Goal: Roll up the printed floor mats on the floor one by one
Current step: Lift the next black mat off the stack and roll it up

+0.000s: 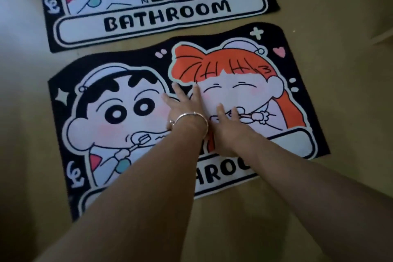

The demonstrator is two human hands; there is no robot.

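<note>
1. Flooring of tan floor (340,95) carries a black-edged cartoon-print floor mat (119,112), lying flat and near; a second matching mat (165,17) lies flat just beyond, apart.
2. On the near mat's middle presses the left hand (179,106), fingers straight and spread, silver bangle (187,114) at the wrist.
3. Just right of it, the right hand (225,130) lies flat, fingers straight.

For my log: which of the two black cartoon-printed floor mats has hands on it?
The nearer black cartoon-printed floor mat: the left hand and right hand press flat on its middle. The farther mat lies untouched.
</note>
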